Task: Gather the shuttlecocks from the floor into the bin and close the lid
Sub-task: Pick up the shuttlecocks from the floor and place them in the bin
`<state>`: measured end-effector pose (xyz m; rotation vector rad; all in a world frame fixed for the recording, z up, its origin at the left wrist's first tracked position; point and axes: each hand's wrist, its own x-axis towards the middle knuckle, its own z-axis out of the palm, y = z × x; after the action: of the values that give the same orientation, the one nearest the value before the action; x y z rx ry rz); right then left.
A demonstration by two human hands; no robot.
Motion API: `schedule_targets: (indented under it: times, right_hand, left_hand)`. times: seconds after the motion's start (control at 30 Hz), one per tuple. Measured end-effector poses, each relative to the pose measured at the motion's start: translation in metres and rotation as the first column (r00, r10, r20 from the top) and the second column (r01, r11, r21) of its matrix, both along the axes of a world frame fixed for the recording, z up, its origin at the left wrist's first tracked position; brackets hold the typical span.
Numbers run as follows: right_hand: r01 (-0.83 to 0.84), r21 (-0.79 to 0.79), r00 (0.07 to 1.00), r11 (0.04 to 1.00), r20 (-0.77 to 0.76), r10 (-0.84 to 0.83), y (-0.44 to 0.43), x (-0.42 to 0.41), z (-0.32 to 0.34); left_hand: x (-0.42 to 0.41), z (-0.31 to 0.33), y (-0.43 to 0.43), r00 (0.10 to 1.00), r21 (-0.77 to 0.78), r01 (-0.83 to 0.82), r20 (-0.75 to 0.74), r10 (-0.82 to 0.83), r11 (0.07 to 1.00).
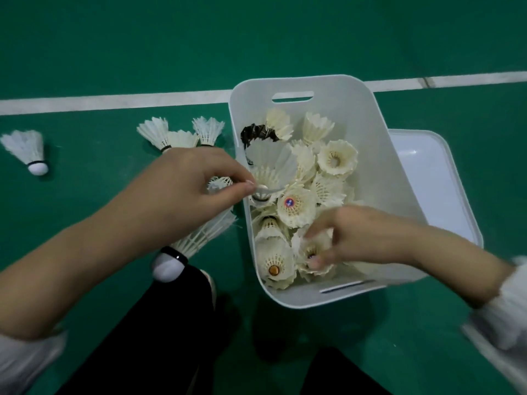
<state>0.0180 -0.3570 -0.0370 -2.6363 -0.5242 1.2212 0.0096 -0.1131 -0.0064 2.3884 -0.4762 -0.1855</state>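
A white bin [379,155] stands on the green floor, holding several cream shuttlecocks [336,158]. My left hand [182,189] is at the bin's left rim and pinches a white shuttlecock [271,163] just inside it. My right hand [356,235] reaches into the bin's near end, its fingers curled round a shuttlecock [313,249] in the pile. More shuttlecocks lie on the floor left of the bin: one [27,149] at far left, three [176,134] in a cluster behind my left hand, and one [194,243] under my left wrist.
The bin's white lid [427,178] lies flat on the floor to the right of the bin, partly tucked under it. A white court line [114,101] runs across the floor behind. My dark trouser legs [159,337] fill the near floor.
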Motion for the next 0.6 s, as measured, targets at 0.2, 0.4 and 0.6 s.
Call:
schedule_targets:
  times: [0.2, 0.4, 0.6]
  right_hand:
    - [0.162, 0.569, 0.879, 0.806, 0.288, -0.38, 0.026, 0.021, 0.038]
    - [0.16, 0.533, 0.911, 0.831, 0.245, -0.333, 0.04, 0.026, 0.019]
    - [0.341, 0.52, 0.895, 0.783, 0.075, -0.44, 0.018, 0.015, 0.031]
  left_hand:
    - [0.016, -0.023, -0.006, 1.0, -0.029, -0.02, -0.001, 0.02, 0.999]
    - [0.017, -0.026, 0.0, 0.996, -0.026, -0.09, -0.003, 0.09, 0.996]
    - [-0.004, -0.034, 0.032, 0.936, -0.309, -0.351, -0.106, 0.335, 0.884]
